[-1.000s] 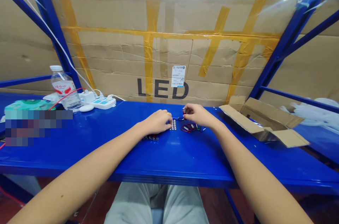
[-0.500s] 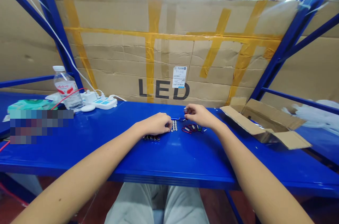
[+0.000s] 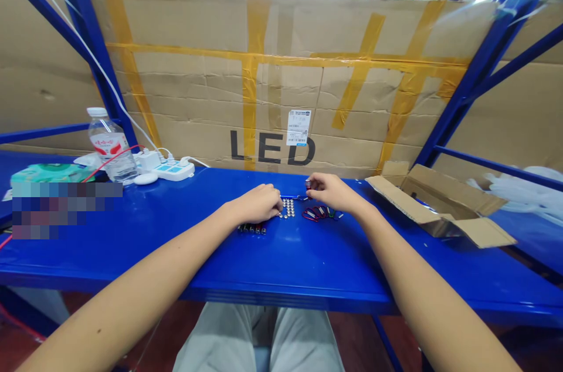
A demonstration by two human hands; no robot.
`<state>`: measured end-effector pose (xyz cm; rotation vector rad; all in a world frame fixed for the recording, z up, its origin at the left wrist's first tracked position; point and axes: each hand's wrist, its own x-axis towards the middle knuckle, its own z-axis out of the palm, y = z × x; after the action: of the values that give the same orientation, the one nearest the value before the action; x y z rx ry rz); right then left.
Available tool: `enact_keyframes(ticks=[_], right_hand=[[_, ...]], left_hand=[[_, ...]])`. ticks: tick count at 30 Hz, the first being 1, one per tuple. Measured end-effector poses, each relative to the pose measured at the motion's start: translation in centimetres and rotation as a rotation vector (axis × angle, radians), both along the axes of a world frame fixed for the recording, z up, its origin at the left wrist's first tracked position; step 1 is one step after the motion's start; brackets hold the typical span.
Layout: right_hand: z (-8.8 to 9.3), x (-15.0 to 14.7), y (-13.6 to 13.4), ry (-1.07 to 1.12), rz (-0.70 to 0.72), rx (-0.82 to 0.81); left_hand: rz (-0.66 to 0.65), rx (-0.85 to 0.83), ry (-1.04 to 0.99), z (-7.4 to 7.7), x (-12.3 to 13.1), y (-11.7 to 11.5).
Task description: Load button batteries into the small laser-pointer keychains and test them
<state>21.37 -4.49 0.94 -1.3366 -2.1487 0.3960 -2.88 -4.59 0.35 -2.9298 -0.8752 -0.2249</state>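
Note:
My right hand [image 3: 328, 189] is closed on a small red cylinder with a silvery end [image 3: 308, 185], raised a little above the table. My left hand [image 3: 260, 205] has its fingers curled together at the left edge of rows of small silver button cells [image 3: 288, 208]; whether a cell is between the fingertips is hidden. Partly under the left wrist lie several short dark cylinders [image 3: 252, 229] side by side. A thin blue bar [image 3: 292, 197] lies behind the cells. Several coloured carabiners [image 3: 321, 213] rest below my right hand.
An opened cardboard box [image 3: 440, 208] stands at the right of the blue table [image 3: 299, 266]. At the back left are a water bottle [image 3: 112, 149], a white power strip [image 3: 173, 169] and a green packet [image 3: 53, 174]. A large cardboard sheet [image 3: 197, 102] walls off the back.
My left hand has shifted slightly left, uncovering more of the button cells. My right hand holds the red cylinder in nearly the same place.

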Motion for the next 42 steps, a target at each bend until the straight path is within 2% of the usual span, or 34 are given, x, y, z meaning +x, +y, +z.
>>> enact_keyframes(ticks=[8, 14, 16, 21, 23, 28, 37, 42], right_hand=[[0.0, -0.1, -0.1, 0.014, 0.015, 0.011], [0.0, -0.3, -0.3, 0.044, 0.054, -0.013], [0.0, -0.5, -0.3, 0.059, 0.092, -0.019], [-0.2, -1.4, -0.8, 0.091, 0.219, -0.025], [-0.3, -1.8, -0.9, 0.099, 0.256, -0.023], [-0.3, -2.2, -1.2, 0.139, 0.285, -0.036], [-0.1, -2.3, -1.2, 0.231, 0.268, -0.115], [0.0, -2.1, -1.1, 0.169, 0.212, 0.008]], left_hand=[[0.050, -0.074, -0.025, 0.4, 0.3, -0.6], [0.017, -0.018, -0.012, 0.3, 0.2, -0.4], [0.001, 0.042, -0.074, 0.4, 0.2, -0.3], [0.003, 0.250, -0.406, 0.5, 0.6, -0.5], [-0.011, 0.314, -0.453, 0.3, 0.8, -0.6], [-0.020, 0.406, -0.432, -0.3, 1.0, -0.6], [-0.006, 0.414, -0.345, -0.1, 0.8, -0.7], [0.034, 0.344, -0.419, 0.0, 0.7, -0.7]])
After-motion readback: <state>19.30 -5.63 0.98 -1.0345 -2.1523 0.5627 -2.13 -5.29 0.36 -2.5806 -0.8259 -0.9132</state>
